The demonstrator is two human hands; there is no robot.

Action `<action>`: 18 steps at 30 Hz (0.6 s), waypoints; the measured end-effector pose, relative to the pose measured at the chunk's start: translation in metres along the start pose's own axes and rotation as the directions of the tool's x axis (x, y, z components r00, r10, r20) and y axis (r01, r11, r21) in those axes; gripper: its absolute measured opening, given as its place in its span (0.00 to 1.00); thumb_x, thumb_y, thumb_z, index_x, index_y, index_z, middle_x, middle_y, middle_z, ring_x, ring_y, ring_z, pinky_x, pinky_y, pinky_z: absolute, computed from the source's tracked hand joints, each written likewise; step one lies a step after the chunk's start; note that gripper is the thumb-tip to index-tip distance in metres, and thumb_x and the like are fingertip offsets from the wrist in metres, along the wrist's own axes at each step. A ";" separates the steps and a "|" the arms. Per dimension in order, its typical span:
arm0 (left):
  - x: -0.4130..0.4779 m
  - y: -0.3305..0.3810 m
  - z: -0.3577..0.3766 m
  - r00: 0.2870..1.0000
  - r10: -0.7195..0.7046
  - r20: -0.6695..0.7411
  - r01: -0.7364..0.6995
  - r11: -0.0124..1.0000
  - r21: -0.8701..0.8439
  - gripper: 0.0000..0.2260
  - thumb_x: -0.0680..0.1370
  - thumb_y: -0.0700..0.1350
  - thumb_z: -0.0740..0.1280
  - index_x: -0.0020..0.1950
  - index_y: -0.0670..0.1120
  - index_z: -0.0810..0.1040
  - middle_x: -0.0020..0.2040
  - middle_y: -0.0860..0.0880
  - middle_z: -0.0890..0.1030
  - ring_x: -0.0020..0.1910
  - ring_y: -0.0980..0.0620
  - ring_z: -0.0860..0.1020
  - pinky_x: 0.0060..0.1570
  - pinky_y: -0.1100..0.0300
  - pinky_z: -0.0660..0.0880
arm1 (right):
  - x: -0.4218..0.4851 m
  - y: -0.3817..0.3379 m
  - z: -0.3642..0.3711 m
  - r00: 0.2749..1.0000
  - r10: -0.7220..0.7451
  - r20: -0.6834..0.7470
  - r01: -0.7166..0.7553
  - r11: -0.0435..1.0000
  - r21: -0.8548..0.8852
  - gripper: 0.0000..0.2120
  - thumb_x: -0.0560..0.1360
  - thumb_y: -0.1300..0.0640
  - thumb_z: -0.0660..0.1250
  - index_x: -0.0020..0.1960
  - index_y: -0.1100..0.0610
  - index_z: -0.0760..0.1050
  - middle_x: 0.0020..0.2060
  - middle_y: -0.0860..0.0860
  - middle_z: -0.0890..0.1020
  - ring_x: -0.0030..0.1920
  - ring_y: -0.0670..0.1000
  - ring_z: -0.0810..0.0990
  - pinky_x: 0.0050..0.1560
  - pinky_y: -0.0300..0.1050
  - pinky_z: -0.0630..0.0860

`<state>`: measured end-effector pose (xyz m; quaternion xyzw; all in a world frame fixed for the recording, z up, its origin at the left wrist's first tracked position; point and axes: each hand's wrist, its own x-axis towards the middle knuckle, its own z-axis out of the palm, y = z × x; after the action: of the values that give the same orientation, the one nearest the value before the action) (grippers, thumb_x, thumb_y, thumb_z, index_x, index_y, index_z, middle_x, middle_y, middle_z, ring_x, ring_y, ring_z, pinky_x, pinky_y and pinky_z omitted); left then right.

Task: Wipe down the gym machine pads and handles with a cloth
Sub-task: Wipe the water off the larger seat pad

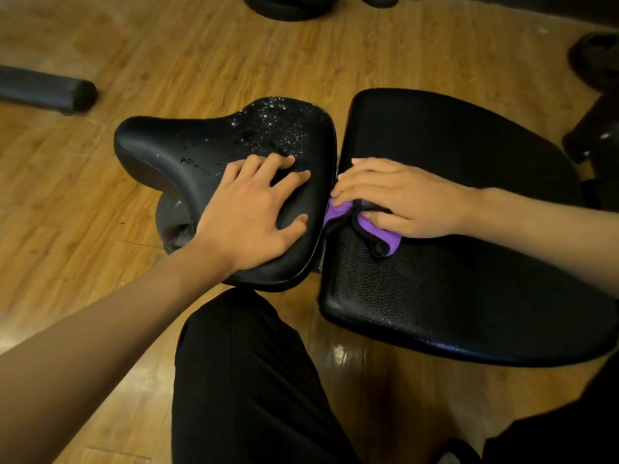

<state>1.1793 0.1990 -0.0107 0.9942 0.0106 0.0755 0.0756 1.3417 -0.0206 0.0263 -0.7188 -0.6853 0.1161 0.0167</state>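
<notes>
Hands flank the gap between pads: left hand (254,209) lies flat, fingers spread, on the seat pad (187,145); right hand (402,199) presses the purple cloth (378,234) flat onto the back pad (452,296). Droplets (274,125) lie leftward, just beyond the left fingertips.

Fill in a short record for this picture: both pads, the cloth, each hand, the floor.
seat pad: black, droplets on its far part
back pad: black, textured
cloth: purple, black-edged, on back pad beside the gap
left hand: flat on seat pad, fingers spread
right hand: presses cloth onto back pad
floor: wood
</notes>
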 end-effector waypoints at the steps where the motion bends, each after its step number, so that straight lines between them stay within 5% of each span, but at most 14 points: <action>1: 0.000 0.000 0.000 1.000 -0.003 -0.002 0.003 1.000 0.000 0.31 0.78 0.64 0.58 0.76 0.50 0.73 0.73 0.46 0.72 0.68 0.42 0.70 0.69 0.46 0.63 | -0.001 -0.002 0.002 0.999 0.053 -0.010 -0.053 0.999 0.013 0.21 0.81 0.51 0.59 0.70 0.59 0.75 0.69 0.53 0.77 0.74 0.54 0.70 0.81 0.50 0.55; 4: 0.000 0.001 -0.001 1.000 -0.012 0.003 0.012 1.000 0.007 0.31 0.78 0.63 0.58 0.76 0.49 0.73 0.73 0.46 0.72 0.68 0.43 0.71 0.69 0.46 0.63 | -0.012 -0.054 0.013 0.962 0.272 -0.020 -0.269 0.958 0.095 0.31 0.80 0.42 0.52 0.77 0.58 0.67 0.77 0.53 0.68 0.80 0.51 0.58 0.82 0.44 0.46; 7: 0.000 0.005 -0.002 1.000 -0.028 0.014 0.028 0.999 0.017 0.30 0.78 0.62 0.58 0.76 0.50 0.73 0.73 0.46 0.73 0.69 0.43 0.71 0.69 0.45 0.64 | -0.020 -0.081 0.025 0.931 0.350 -0.100 -0.336 0.932 0.133 0.34 0.80 0.39 0.46 0.80 0.56 0.61 0.82 0.51 0.59 0.82 0.50 0.49 0.79 0.40 0.38; 12: -0.001 0.007 -0.005 0.998 -0.044 0.038 0.043 0.999 0.030 0.28 0.79 0.62 0.57 0.76 0.50 0.73 0.73 0.47 0.72 0.69 0.43 0.71 0.68 0.46 0.65 | 0.030 -0.007 0.015 0.822 0.535 -0.194 -0.514 0.845 0.148 0.22 0.85 0.49 0.53 0.78 0.51 0.66 0.83 0.51 0.56 0.83 0.52 0.47 0.81 0.48 0.41; 18: 0.002 0.011 -0.007 0.996 -0.049 0.075 0.044 0.997 0.068 0.29 0.79 0.62 0.57 0.76 0.49 0.73 0.72 0.46 0.73 0.64 0.42 0.72 0.59 0.47 0.66 | 0.032 -0.021 0.017 0.786 0.577 -0.221 -0.573 0.815 0.089 0.31 0.84 0.42 0.53 0.81 0.58 0.60 0.83 0.53 0.55 0.83 0.55 0.50 0.82 0.53 0.47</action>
<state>1.1800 0.1894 -0.0018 0.9978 0.0333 0.0353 0.0445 1.3189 0.0097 0.0093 -0.9016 -0.4258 0.0347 0.0684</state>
